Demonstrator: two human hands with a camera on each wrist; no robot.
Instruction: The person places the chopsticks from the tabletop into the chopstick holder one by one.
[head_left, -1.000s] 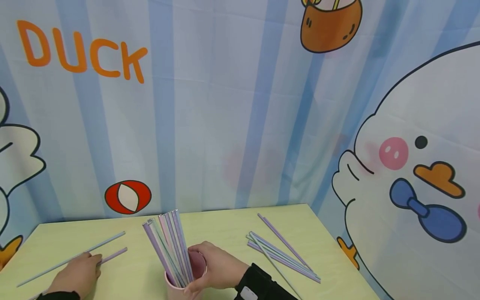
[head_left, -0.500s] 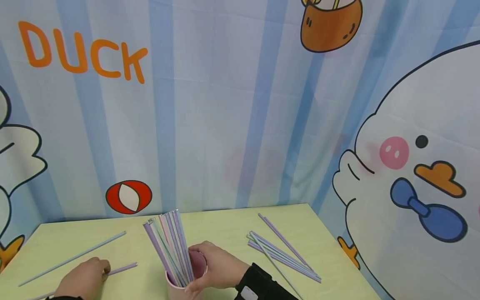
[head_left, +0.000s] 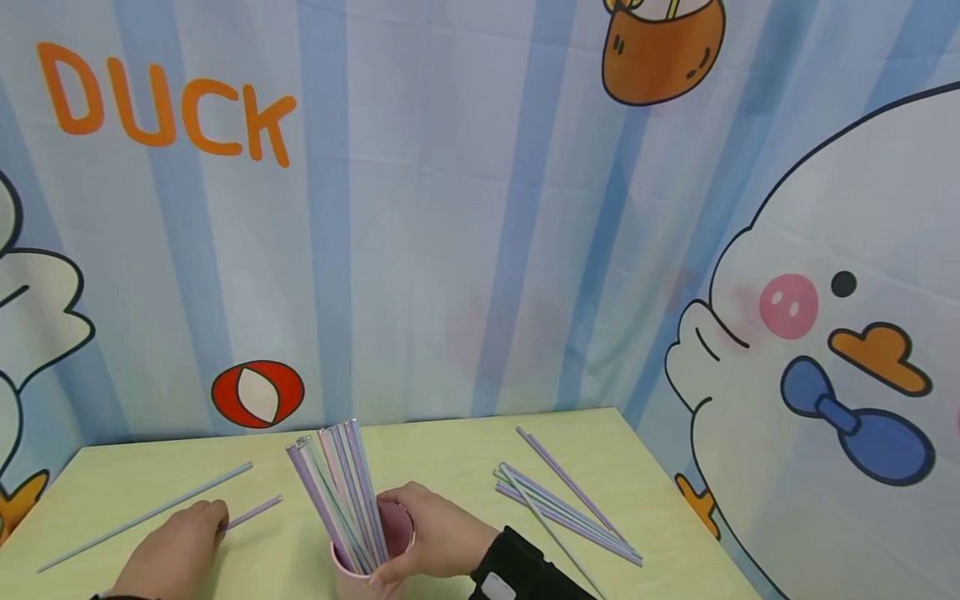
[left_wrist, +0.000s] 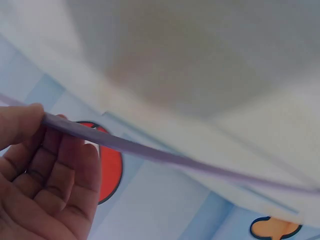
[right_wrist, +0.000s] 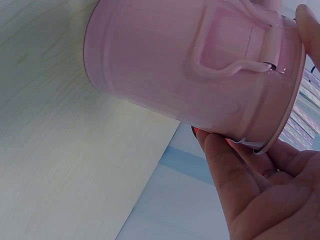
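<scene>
In the head view my left hand (head_left: pixel 174 546) pinches a thin purple straw (head_left: pixel 255 512) whose end points right toward the pink cup. The left wrist view shows that straw (left_wrist: pixel 165 156) between thumb and fingertips, running across the view and raised off the table. My right hand (head_left: pixel 435 529) grips the rim of the pink metal cup (head_left: pixel 352 585). Its bail handle and side fill much of the right wrist view, where the cup (right_wrist: pixel 150 55) has my fingers around its rim. A bunch of purple, green, pink and blue straws (head_left: pixel 337 492) leans to the left inside it.
One light blue straw (head_left: pixel 142 518) lies on the pale yellow table (head_left: pixel 442 450) beyond my left hand. Several loose purple, blue and green straws (head_left: pixel 562 512) lie crossed at the right. A curtain with duck prints (head_left: pixel 420 250) hangs behind the table's back edge.
My left hand has moved right and a little farther away, lifting the purple straw from the table. The right hand and the cup have stayed in place.
</scene>
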